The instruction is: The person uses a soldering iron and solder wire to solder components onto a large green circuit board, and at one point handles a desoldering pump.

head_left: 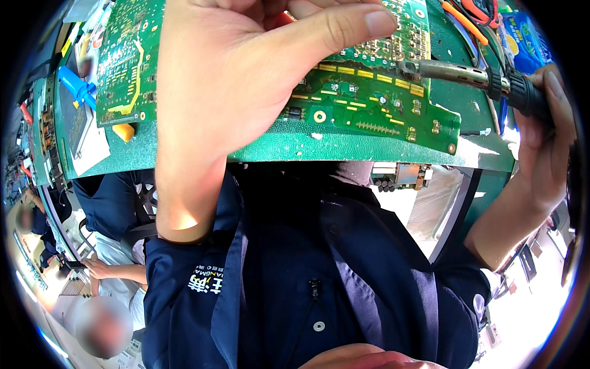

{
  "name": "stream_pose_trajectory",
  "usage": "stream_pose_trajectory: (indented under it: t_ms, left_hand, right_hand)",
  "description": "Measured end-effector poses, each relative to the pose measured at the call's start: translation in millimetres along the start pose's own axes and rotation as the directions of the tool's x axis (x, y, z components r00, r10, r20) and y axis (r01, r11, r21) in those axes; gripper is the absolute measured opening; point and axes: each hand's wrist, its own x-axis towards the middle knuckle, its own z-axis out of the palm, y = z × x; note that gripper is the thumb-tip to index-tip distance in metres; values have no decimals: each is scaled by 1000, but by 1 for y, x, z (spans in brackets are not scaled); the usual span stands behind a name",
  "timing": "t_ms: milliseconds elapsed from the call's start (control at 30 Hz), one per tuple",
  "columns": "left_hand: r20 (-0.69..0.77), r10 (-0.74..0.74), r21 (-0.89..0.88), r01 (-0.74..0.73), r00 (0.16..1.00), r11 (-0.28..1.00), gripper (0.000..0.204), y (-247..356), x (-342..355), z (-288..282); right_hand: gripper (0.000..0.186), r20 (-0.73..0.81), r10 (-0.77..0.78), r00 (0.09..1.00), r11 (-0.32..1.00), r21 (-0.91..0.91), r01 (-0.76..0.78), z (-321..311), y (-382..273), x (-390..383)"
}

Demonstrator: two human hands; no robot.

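A green circuit board [369, 101] with gold strips and small parts lies on the green bench mat. My left hand [230, 67] reaches across it, thumb stretched to the right, other fingers curled and partly cut off by the upper edge. What those fingers hold, if anything, is hidden. In my right hand [547, 126] is a soldering iron [458, 72], gripped by its black handle. Its metal tip points left and meets or hovers just over the board near a dark, scorched-looking edge; contact cannot be told. More green board [126, 67] shows left of my left wrist, perhaps the same one.
A blue plastic tool [77, 86] and a yellow piece [123, 132] are at left. Orange-handled tools [465, 23] and a blue packet [525, 43] lie at the far right. Another board [402, 176] shows below the bench edge. Another person [114, 270] sits at lower left.
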Motion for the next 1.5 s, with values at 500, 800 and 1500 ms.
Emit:
stream_pose_trajectory:
  t_ms: [500, 800, 1500]
  left_hand:
    - [-33, -7, 60, 9, 999, 998, 11, 3, -1, 2]
    - [-43, 1, 116, 4, 999, 993, 11, 6, 0, 4]
    - [-9, 9, 2, -9, 1000, 1000, 10, -2, 2, 1]
  right_hand:
    - [38, 37, 37, 999, 996, 76, -40, -4, 1, -3]
    - [37, 13, 45, 999, 999, -15, -45, -16, 12, -16]
    - [13, -367, 350, 862, 881, 441, -170, 32, -12, 29]
